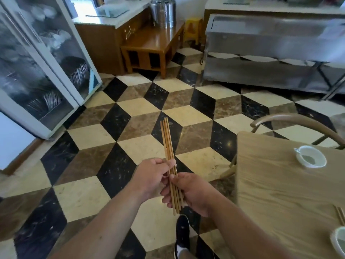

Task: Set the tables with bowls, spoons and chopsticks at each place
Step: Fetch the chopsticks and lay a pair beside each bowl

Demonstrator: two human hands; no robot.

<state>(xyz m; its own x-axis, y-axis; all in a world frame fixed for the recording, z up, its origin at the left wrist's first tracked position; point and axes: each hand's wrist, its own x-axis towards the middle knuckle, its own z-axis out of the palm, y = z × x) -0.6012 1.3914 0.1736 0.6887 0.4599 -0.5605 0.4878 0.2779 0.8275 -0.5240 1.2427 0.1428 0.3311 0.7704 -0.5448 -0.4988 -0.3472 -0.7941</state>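
A bundle of several wooden chopsticks (167, 139) points away from me over the tiled floor. My right hand (190, 193) grips the bundle near its lower end. My left hand (152, 176) pinches the sticks just above, fingers closed around them. On the wooden table (276, 187) at the right stands a white bowl (310, 156) with a spoon handle at its rim. A second white bowl (338, 242) shows at the frame's lower right edge, with a pair of chopsticks (340, 214) lying beside it.
A curved wooden chair (291, 121) stands behind the table. A glass-door dish cabinet (43, 71) fills the left side. A low wooden stand (149, 47) with a steel urn (164, 12) and a steel counter (270, 53) line the far wall. My black shoe (182, 236) is below.
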